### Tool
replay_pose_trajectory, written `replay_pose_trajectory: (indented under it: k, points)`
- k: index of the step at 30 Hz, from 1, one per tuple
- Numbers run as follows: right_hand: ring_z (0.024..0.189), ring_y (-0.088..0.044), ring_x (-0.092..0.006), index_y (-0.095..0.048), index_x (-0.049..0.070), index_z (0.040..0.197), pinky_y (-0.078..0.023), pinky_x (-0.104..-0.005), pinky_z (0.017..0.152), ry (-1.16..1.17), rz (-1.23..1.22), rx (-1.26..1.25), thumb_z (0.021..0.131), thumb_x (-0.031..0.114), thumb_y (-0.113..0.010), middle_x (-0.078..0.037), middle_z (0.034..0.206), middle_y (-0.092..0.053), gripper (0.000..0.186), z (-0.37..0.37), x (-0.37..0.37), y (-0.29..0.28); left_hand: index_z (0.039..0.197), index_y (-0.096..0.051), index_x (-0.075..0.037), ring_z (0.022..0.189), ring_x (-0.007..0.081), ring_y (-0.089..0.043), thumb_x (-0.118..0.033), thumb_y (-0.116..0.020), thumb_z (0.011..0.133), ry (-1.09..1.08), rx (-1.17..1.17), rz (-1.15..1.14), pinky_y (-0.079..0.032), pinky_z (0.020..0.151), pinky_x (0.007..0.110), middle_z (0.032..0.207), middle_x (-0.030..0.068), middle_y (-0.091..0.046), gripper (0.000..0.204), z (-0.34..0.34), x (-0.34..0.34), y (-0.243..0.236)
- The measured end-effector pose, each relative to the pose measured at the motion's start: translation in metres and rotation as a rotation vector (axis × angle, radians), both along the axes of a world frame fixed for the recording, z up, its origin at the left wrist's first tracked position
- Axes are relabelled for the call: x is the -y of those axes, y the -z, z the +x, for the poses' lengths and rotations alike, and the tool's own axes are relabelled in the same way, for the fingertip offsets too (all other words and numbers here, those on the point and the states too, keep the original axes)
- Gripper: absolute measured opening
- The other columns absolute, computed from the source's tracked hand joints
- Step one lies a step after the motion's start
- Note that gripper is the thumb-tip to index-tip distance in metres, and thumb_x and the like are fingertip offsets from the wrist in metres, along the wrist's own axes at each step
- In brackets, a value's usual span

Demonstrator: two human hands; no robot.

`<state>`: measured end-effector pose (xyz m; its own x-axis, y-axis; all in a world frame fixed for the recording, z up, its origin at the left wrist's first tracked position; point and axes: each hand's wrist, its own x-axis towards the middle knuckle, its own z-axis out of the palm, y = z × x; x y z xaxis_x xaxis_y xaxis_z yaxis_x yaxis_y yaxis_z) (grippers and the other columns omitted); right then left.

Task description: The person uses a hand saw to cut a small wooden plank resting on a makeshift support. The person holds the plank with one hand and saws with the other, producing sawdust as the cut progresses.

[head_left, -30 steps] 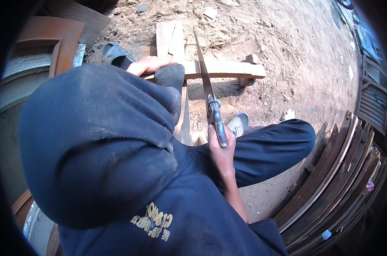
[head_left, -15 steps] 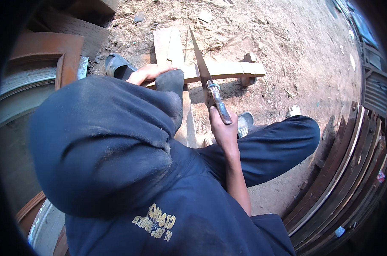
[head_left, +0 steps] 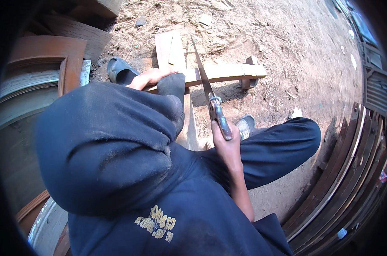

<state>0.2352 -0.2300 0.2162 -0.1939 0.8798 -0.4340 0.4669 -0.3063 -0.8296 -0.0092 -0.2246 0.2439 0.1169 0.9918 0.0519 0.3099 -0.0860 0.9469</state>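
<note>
My right hand [head_left: 226,143] is closed round the worn wooden handle of a handsaw [head_left: 205,81]. Its long tapering blade crosses a pale wooden board [head_left: 227,72] lying sideways in front of me, with the tip pointing away. My left hand [head_left: 148,78] holds the same board left of the blade; some fingers are hidden behind my dark-clad leg [head_left: 171,87], which is bent up against the board. Beneath the board, another pale piece of wood [head_left: 168,49] runs away from me. A small wooden block [head_left: 249,83] supports the right end.
A brown wooden frame [head_left: 72,55] and other panels lean at the left. Dark wooden planks [head_left: 342,170] are stacked at the lower right. Two sandals, one at the left [head_left: 117,68] and one at the right [head_left: 246,124], are on the dirt ground [head_left: 300,59].
My right hand has drawn the handsaw back toward me, so less of the blade reaches beyond the board. My left hand stays on the board.
</note>
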Motion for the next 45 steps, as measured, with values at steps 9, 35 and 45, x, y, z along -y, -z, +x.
replay_pose_trajectory:
  k: [9, 35, 45]
  points:
    - [0.052, -0.041, -0.0073, -0.051, -0.002, 0.069, -0.035, -0.0315, 0.048, 0.103, -0.077, -0.053, 0.087, 0.009, -0.054, -0.004, 0.054, -0.043, 0.021, -0.004, -0.026, 0.038, 0.136, -0.040, 0.001, 0.123, 0.0272, -0.048, -0.006, -0.060, 0.087, 0.037, 0.147, -0.171, -0.040, 0.102, 0.040, 0.132, 0.0165, -0.047, 0.054, 0.015, 0.000, 0.005]
    - [0.053, -0.036, -0.0066, -0.045, -0.001, 0.065, -0.033, -0.0304, 0.049, -0.001, -0.002, -0.071, 0.086, 0.011, -0.053, -0.002, 0.054, -0.040, 0.026, -0.024, -0.036, 0.028, 0.108, -0.057, 0.000, 0.108, 0.0266, -0.058, -0.025, -0.057, 0.088, -0.422, 0.125, -0.598, -0.048, 0.088, 0.034, 0.110, 0.0140, -0.061, 0.033, 0.033, 0.004, -0.030]
    - [0.053, -0.041, -0.0087, -0.049, -0.003, 0.069, -0.036, -0.0317, 0.050, -0.066, -0.031, -0.052, 0.088, 0.011, -0.056, -0.005, 0.054, -0.044, 0.024, -0.011, -0.020, 0.017, 0.097, -0.064, 0.000, 0.102, 0.0264, -0.062, -0.033, -0.055, 0.088, -0.617, 0.118, -0.754, -0.051, 0.082, 0.032, 0.101, 0.0131, -0.066, 0.035, 0.042, -0.002, -0.045]
